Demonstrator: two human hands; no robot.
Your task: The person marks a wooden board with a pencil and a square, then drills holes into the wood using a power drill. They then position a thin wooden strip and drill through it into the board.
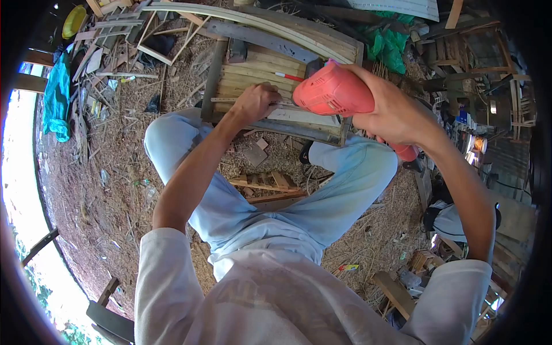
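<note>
In my right hand I grip a red power drill by its handle. The drill's nose points left, toward my left hand, over a low slatted wooden bench. My left hand is closed and pressed down near the bench's front edge, on a thin wooden strip. A pale flat piece lies just right of that hand, below the drill. Beyond the hands is a red and white pencil-like stick. The drill's tip and what it touches are hidden.
A grey board and a long curved wooden strip lie across the bench's far side. A dark block sits at its left. Wood scraps lie between my feet. Green plastic is at the back right; shavings cover the ground.
</note>
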